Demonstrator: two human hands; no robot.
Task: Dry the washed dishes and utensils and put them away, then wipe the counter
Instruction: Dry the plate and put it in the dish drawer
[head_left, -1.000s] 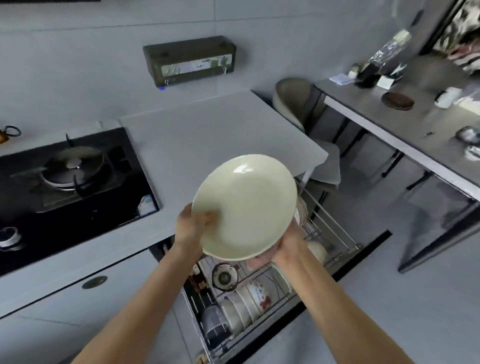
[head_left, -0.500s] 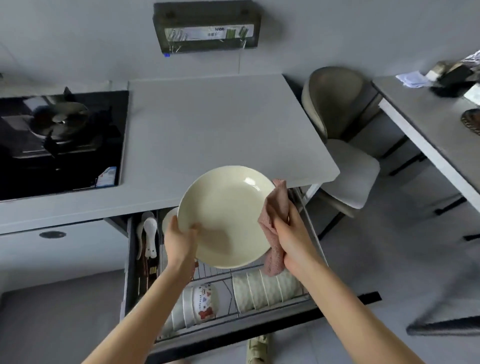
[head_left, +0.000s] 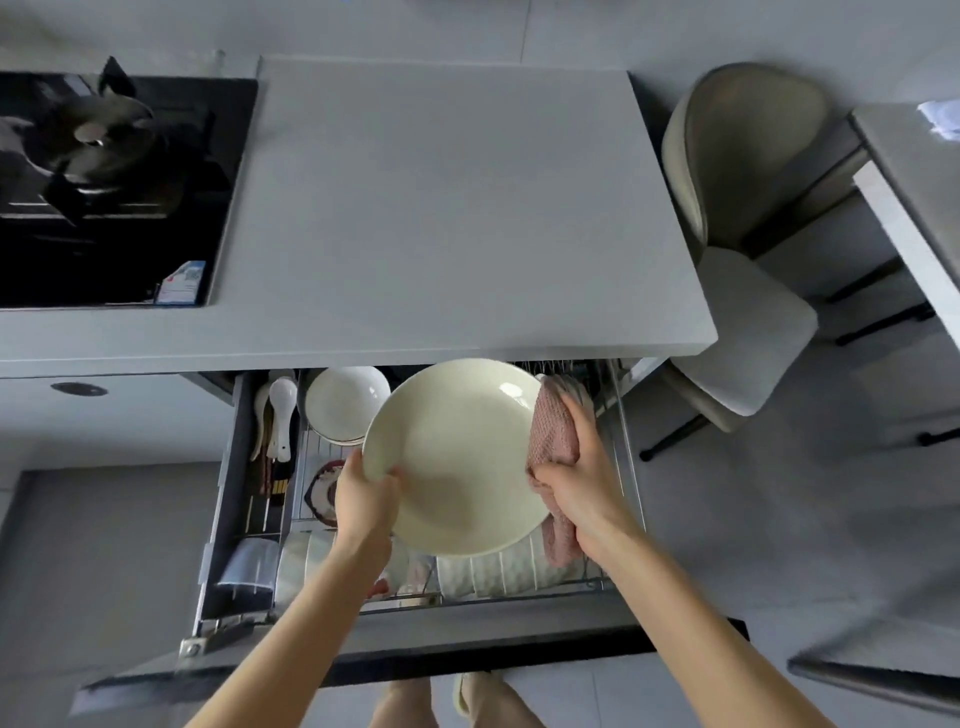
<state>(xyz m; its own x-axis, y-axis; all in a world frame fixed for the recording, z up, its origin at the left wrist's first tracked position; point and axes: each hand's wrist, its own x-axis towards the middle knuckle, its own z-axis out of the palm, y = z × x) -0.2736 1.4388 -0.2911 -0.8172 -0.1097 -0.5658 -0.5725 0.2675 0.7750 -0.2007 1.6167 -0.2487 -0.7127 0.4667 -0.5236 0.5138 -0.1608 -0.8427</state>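
Cream plate (head_left: 457, 457) is hanging tilted right over the open drawer (head_left: 223, 519), sitting between both hands: left hand (head_left: 363, 499) is gripping its near-left rim, right hand (head_left: 576, 478) is clutching a pink cloth (head_left: 553, 431) against its right edge.

Left hand (head_left: 363, 499): holds the left rim of the plate (head_left: 457, 457), thumb on the inside, fingers hidden behind it.
Right hand (head_left: 576, 483): grips a pink cloth (head_left: 553, 431) and presses it on the plate's right rim.
Arms: both bare, reaching forward from below, slanting in toward each other.
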